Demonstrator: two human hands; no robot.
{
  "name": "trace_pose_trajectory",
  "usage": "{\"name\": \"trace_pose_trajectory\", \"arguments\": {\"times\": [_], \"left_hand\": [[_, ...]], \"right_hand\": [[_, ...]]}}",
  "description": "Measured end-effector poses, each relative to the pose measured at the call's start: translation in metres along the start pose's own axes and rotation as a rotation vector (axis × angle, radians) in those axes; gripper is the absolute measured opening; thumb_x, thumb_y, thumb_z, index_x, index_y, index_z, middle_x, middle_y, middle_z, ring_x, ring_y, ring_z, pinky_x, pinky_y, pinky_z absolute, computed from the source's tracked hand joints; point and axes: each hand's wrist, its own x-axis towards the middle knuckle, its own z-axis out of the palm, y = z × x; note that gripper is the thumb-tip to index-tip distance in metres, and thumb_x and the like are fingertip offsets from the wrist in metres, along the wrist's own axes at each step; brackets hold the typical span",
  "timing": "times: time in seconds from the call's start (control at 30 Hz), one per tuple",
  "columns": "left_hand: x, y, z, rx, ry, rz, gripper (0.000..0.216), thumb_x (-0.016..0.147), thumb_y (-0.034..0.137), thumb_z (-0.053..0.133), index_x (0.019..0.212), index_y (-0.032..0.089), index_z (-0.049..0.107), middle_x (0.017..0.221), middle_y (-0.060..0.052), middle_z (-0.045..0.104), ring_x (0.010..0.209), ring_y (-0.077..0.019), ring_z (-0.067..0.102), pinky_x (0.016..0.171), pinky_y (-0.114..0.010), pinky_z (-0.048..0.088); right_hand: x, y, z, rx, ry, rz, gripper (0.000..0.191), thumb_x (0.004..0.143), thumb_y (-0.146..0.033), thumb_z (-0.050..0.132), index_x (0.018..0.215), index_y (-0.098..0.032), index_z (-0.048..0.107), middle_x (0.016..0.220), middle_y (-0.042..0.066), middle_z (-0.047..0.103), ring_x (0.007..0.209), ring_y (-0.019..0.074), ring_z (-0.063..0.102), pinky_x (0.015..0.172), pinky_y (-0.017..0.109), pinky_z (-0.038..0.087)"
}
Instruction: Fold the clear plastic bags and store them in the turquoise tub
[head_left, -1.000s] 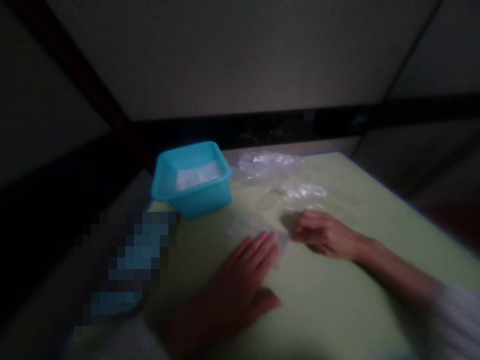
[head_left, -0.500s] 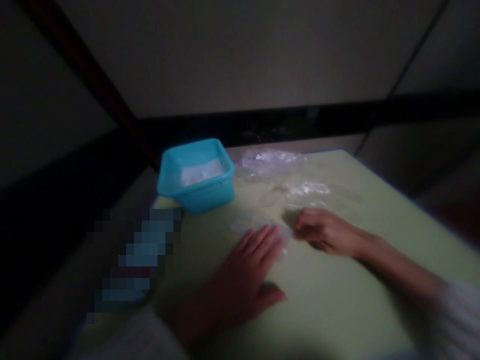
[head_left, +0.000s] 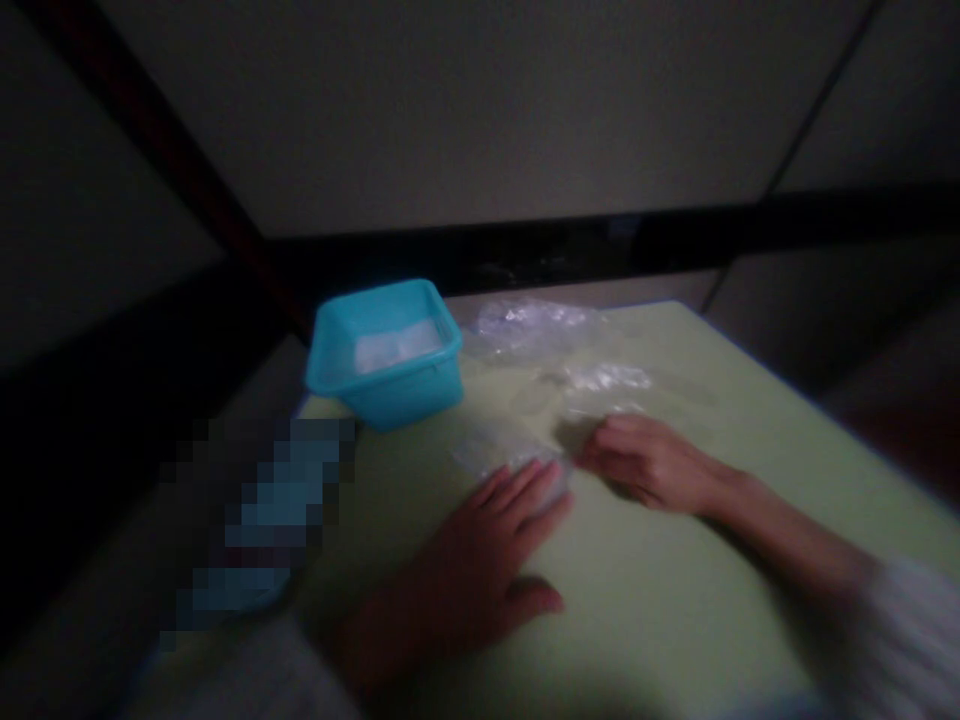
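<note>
Right hand (head_left: 645,464) nudged closer to left hand (head_left: 484,555), its 2 o'clock | curled, can't tell if pinching | left flat, clutching nothing | clear film (head_left: 487,446) under left fingertips, 12 o'clock | looks pinned

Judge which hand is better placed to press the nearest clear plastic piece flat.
Likely the left hand: its fingers lie extended over the plastic piece, whereas the right hand is curled beside it.
</note>
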Motion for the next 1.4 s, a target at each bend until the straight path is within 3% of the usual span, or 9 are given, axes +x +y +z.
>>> {"name": "trace_pose_trajectory", "arguments": {"times": [0.13,0.33,0.5,0.6,0.7,0.83,1.03,1.23,1.4], "left_hand": [[-0.001,0.000,0.001,-0.014,0.017,0.001,0.073,0.087,0.060,0.047,0.146,0.023,0.024,0.156,-0.009,0.014,0.142,-0.0287,0.012,0.114,-0.049,0.016],[-0.001,0.002,0.000,0.002,0.058,0.000,0.071,0.089,0.055,0.046,0.147,0.021,0.021,0.156,-0.010,0.012,0.143,-0.0291,0.008,0.114,-0.050,0.013],[-0.006,-0.011,0.001,0.005,0.313,-0.149,0.053,0.098,0.035,0.030,0.147,0.019,0.017,0.155,-0.011,0.015,0.143,-0.0258,0.012,0.114,-0.050,0.014],[-0.008,-0.025,0.002,-0.032,0.474,-0.277,0.047,0.098,0.029,0.027,0.144,0.019,0.025,0.153,-0.012,0.023,0.141,-0.0237,0.019,0.114,-0.048,0.021],[-0.009,-0.035,0.002,-0.048,0.540,-0.351,0.043,0.098,0.029,0.028,0.139,0.016,0.034,0.149,-0.013,0.031,0.139,-0.0241,0.026,0.113,-0.047,0.025],[-0.007,-0.033,-0.002,-0.065,0.446,-0.279,0.046,0.097,0.029,0.029,0.140,0.014,0.034,0.149,-0.012,0.032,0.138,-0.0232,0.029,0.113,-0.044,0.027],[0.006,-0.013,-0.008,-0.096,0.083,0.116,0.069,0.093,0.055,0.036,0.146,0.012,0.023,0.152,-0.012,0.026,0.141,-0.0234,0.021,0.116,-0.039,0.020],[0.010,-0.012,-0.007,-0.066,0.020,0.094,0.076,0.091,0.062,0.035,0.146,0.011,0.023,0.153,-0.014,0.021,0.142,-0.0238,0.016,0.116,-0.040,0.015],[0.010,-0.036,-0.011,-0.015,0.017,-0.007,0.071,0.093,0.058,0.031,0.145,0.010,0.024,0.153,-0.015,0.020,0.142,-0.0247,0.015,0.116,-0.042,0.014]], "right_hand": [[0.000,0.001,0.003,0.040,-0.108,0.038,0.031,0.093,-0.012,0.037,0.108,-0.012,0.064,0.087,0.011,0.059,0.082,0.0212,0.048,0.069,0.034,0.042],[0.001,0.000,0.003,0.172,-0.115,0.130,0.030,0.087,-0.005,0.044,0.104,-0.014,0.066,0.091,0.009,0.057,0.086,0.0199,0.048,0.074,0.034,0.041],[-0.001,0.001,0.005,0.295,-0.071,0.178,0.031,0.085,-0.004,0.044,0.104,-0.015,0.066,0.092,0.009,0.056,0.088,0.0190,0.049,0.073,0.031,0.041],[-0.002,0.000,0.006,0.301,-0.075,0.184,0.027,0.088,-0.008,0.043,0.103,-0.014,0.066,0.090,0.008,0.054,0.087,0.0194,0.048,0.072,0.032,0.040],[0.000,-0.005,0.005,0.280,-0.106,0.179,0.026,0.088,-0.006,0.042,0.099,-0.013,0.065,0.089,0.009,0.054,0.087,0.0197,0.047,0.073,0.032,0.040],[0.003,-0.015,0.002,0.179,-0.140,0.161,0.024,0.089,-0.008,0.041,0.094,-0.013,0.064,0.086,0.009,0.054,0.083,0.0196,0.046,0.071,0.033,0.039],[0.004,-0.021,0.003,0.028,-0.150,0.140,0.022,0.091,-0.010,0.042,0.087,-0.014,0.063,0.082,0.007,0.053,0.077,0.0192,0.046,0.066,0.033,0.038],[0.003,-0.018,0.004,-0.015,-0.157,0.124,0.020,0.091,-0.010,0.045,0.091,-0.015,0.064,0.082,0.006,0.054,0.077,0.0188,0.047,0.068,0.033,0.040],[0.003,-0.017,0.004,-0.007,-0.176,0.134,0.021,0.091,-0.010,0.043,0.093,-0.014,0.064,0.082,0.006,0.054,0.078,0.0193,0.048,0.068,0.033,0.041]]}}
